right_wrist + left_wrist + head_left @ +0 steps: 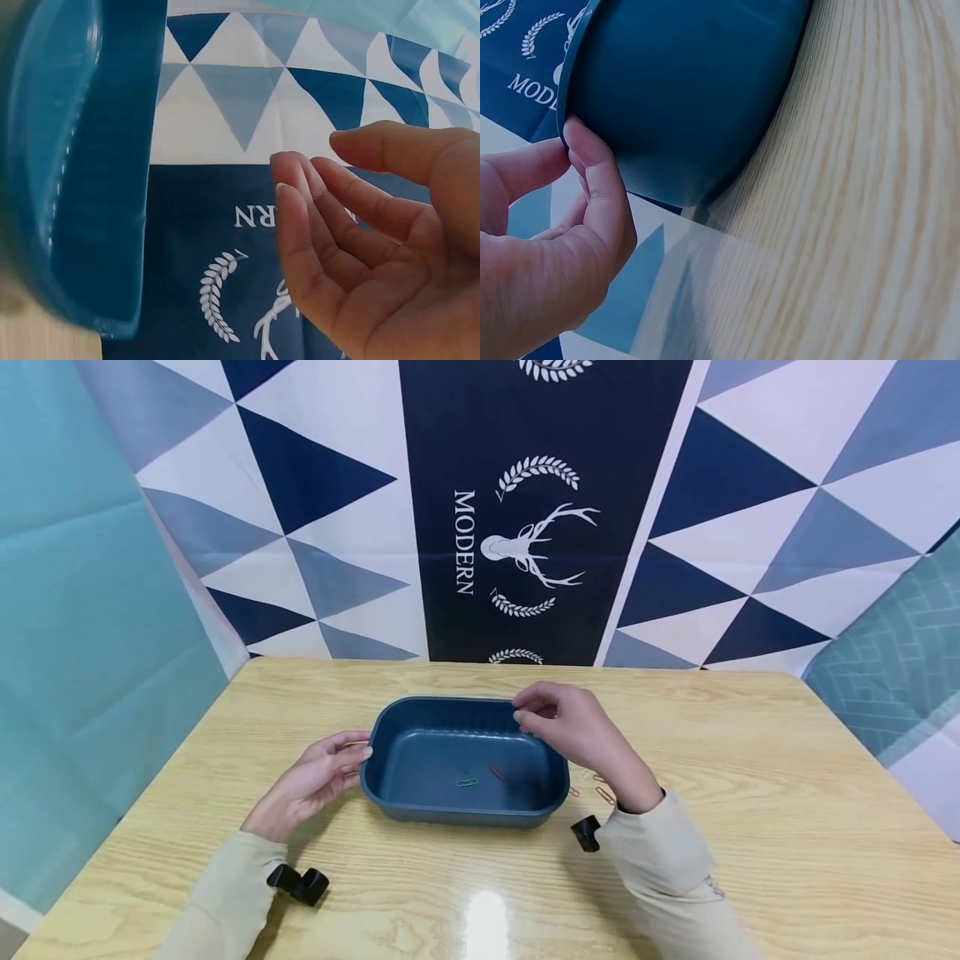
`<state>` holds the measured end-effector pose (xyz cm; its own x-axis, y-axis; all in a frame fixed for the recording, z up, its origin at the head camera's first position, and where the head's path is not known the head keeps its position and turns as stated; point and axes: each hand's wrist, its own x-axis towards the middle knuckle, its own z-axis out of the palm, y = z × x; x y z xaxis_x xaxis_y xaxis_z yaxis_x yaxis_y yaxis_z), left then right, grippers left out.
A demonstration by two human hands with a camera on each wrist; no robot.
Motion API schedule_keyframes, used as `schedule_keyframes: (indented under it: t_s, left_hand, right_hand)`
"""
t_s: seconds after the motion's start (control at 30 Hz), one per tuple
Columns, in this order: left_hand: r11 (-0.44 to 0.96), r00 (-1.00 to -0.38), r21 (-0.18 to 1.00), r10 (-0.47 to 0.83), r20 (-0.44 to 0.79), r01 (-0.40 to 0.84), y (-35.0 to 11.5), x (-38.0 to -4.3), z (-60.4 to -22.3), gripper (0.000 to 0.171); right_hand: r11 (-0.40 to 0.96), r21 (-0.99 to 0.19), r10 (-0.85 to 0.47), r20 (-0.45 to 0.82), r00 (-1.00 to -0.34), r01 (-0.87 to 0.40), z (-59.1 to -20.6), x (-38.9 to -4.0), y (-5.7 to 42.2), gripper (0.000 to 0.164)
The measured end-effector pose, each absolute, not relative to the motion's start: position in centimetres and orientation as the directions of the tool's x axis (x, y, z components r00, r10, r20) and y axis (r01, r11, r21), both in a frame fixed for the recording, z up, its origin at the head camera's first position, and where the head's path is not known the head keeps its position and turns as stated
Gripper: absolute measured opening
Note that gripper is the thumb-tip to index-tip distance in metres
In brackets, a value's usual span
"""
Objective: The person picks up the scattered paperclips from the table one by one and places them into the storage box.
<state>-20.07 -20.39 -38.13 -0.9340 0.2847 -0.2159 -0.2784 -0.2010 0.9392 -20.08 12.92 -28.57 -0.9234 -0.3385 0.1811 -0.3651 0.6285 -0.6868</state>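
Note:
A dark blue plastic basin (465,817) sits on the wooden table. My left hand (318,781) grips its left rim; in the left wrist view, thumb and finger meet at the edge of the basin wall (682,90). Inside lie a green paper clip (467,782) and a red paper clip (497,772). Over the basin's far right corner hovers my right hand (570,722). Its thumb and bent fingers stand apart with nothing between them, as the right wrist view of the hand (375,232) shows.
Several paper clips (604,795) lie on the table (750,827) to the right of the basin, partly hidden by the right forearm. A patterned cloth (337,510) hangs behind the table's far edge. A small black device (300,885) is on each wrist.

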Motion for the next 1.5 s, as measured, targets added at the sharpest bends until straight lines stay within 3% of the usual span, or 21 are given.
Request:
schedule_keyframes:
  t_s: [0.47,0.73,1.17,1.5]
  left_hand:
    - [-0.2,-0.936,0.943,0.29,-0.201,-0.264,-20.5,-20.0,-38.3,0.053]
    - [-0.2,-0.934,0.942,0.29,-0.206,-0.27,-20.5,-20.0,-38.6,0.05]
    - [-0.207,-0.936,0.94,0.285,-0.208,-0.272,-20.5,-19.8,-38.3,0.051]
    - [-0.207,-0.935,0.944,0.298,-0.191,-0.258,-20.4,-20.2,-38.6,0.047]
  right_hand:
    - [0.668,-0.612,-0.32,0.279,-0.905,-0.424,-28.4,-18.5,15.4,0.014]
    - [0.688,-0.641,-0.275,0.205,-0.94,-0.341,-30.3,-19.4,18.7,0.015]
    - [0.832,-0.484,-0.276,0.064,-0.959,-0.271,-34.4,-19.6,24.3,0.01]
    - [0.881,-0.429,-0.239,-0.039,-0.97,-0.2,-35.8,-19.6,24.6,0.008]
